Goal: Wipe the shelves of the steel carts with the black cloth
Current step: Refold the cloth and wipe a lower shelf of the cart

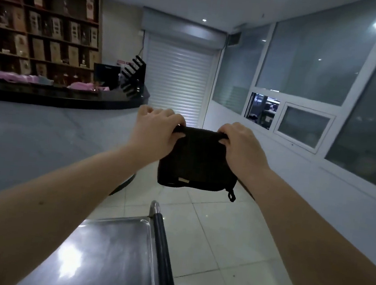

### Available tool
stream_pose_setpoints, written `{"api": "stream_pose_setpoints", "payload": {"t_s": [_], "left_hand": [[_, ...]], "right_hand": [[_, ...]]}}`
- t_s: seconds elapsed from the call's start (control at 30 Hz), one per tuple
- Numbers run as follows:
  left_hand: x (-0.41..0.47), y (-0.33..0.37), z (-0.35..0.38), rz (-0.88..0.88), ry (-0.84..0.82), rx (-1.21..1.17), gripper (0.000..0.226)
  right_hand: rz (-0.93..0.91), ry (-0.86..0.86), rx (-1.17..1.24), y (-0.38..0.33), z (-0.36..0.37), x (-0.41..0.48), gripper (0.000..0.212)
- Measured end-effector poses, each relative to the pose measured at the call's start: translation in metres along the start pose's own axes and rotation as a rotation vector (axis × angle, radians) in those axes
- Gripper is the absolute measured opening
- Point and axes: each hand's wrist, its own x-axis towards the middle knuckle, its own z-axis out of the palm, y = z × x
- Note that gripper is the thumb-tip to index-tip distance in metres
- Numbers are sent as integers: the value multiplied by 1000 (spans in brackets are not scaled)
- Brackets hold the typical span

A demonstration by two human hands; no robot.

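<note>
My left hand [158, 130] & right hand [240, 145] each pinch a top corner of the cloth [194, 161], up above the cart [150, 230]. I'd keep it folded flat, then press evenly along cart's shelf [105, 261].

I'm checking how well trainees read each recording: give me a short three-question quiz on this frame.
1. How many hands hold the black cloth?
2. True or false: the cloth lies on the steel cart's top shelf.
3. In this view, the cart's black handle runs along the shelf's: A) left side, B) right side, C) middle.
Key: 1. Two: the left hand and the right hand grip its upper corners. 2. False: it hangs in the air. 3. B.
</note>
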Motion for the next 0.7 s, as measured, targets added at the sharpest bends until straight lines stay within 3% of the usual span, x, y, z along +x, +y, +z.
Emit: {"api": "stream_pose_setpoints", "payload": {"t_s": [0.33, 0.5, 0.7], "left_hand": [[56, 10, 190, 88, -92, -52, 18], [60, 15, 281, -23, -156, -56, 15], [47, 19, 362, -230, -198, 76, 14]], "right_hand": [[174, -142, -59, 138, 91, 41, 9], [148, -233, 28, 213, 167, 61, 7], [-9, -323, 190, 282, 261, 77, 8]]}}
